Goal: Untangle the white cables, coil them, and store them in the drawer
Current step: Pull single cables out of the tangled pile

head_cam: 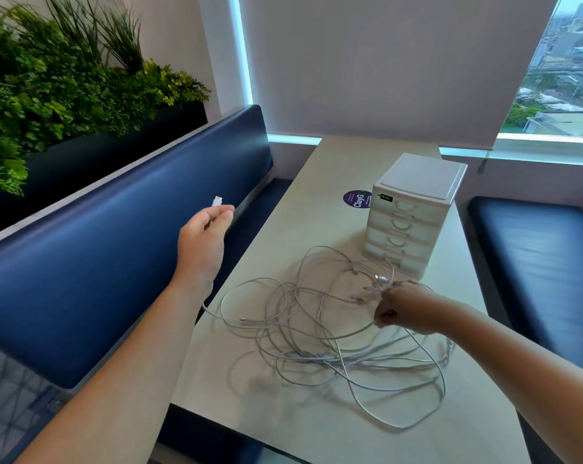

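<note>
the tangle of thin white cables (317, 333) lies loose on the pale rectangular table (317, 182), just in front of the small white plastic drawer unit (414, 212). the left hand (203, 232) is raised beyond the table's left edge, over the dark blue padded bench (116, 229), with fingers pinching a white cable plug (217, 200). the plug's strand drops back to the tangle, on the right of the fingers. the right hand (407, 309), the nearer one, grips strands at the tangle's far right side. judgement: separation should run along the left-right axis between the hands.
</note>
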`<state>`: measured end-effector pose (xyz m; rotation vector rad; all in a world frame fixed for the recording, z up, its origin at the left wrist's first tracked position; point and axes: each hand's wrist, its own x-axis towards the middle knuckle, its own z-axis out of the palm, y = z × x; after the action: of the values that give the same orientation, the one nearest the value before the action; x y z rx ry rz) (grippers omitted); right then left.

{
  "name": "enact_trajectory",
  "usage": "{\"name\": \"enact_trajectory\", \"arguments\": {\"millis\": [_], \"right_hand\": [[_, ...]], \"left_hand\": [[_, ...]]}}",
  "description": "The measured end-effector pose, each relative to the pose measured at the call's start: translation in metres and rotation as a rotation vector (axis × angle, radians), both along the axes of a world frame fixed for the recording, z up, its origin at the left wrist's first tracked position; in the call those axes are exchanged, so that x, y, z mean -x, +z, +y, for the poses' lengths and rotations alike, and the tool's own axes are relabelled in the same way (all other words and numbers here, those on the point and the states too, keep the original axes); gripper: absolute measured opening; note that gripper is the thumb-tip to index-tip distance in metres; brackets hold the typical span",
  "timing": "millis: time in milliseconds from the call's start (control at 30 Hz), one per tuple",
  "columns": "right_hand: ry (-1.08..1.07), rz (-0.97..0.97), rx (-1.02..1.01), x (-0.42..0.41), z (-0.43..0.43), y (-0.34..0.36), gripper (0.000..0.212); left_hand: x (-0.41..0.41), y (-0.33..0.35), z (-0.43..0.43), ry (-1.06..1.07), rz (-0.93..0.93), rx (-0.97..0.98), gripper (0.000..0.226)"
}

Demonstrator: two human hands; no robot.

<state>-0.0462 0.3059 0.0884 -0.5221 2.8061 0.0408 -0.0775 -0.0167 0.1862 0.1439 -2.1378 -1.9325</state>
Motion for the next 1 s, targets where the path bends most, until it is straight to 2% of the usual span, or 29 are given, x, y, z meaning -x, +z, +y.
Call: {"name": "enact_trajectory", "arguments": {"millis": [133, 233, 300, 400, 500, 633, 767, 1000], "right_hand": [[-0.028, 0.031, 0.242, -0.003, -0.003, 0.006, 0.025], [-0.042, 0.041, 0.45, -0.003, -0.011, 0.015, 0.028], [-0.033, 0.059, 0.553, -0.003, -0.019, 0.021, 0.027], [-0.019, 0.075, 0.664, -0.002, -0.026, 0.028, 0.023], [-0.017, 0.091, 0.647, 0.0, -0.023, 0.029, 0.016], [-0.057, 0.102, 0.493, 0.003, -0.018, 0.023, 0.021], [-0.07, 0.155, 0.525, 0.013, -0.019, 0.017, 0.022], [-0.179, 0.144, 0.544, 0.039, -0.005, 0.014, 0.031]], "left_hand": [[-0.007, -0.008, 0.018, -0.224, -0.052, 0.227, 0.015], [-0.018, -0.023, 0.04, -0.432, -0.072, 0.525, 0.018], [-0.024, -0.036, 0.059, -0.558, -0.097, 0.693, 0.028], [-0.03, -0.053, 0.08, -0.638, -0.081, 0.872, 0.027], [-0.029, -0.057, 0.086, -0.614, -0.044, 0.859, 0.028], [-0.024, -0.047, 0.081, -0.548, 0.037, 0.862, 0.03], [-0.015, -0.032, 0.074, -0.511, 0.112, 0.841, 0.026], [-0.004, -0.014, 0.05, -0.36, 0.227, 0.701, 0.032]]}}
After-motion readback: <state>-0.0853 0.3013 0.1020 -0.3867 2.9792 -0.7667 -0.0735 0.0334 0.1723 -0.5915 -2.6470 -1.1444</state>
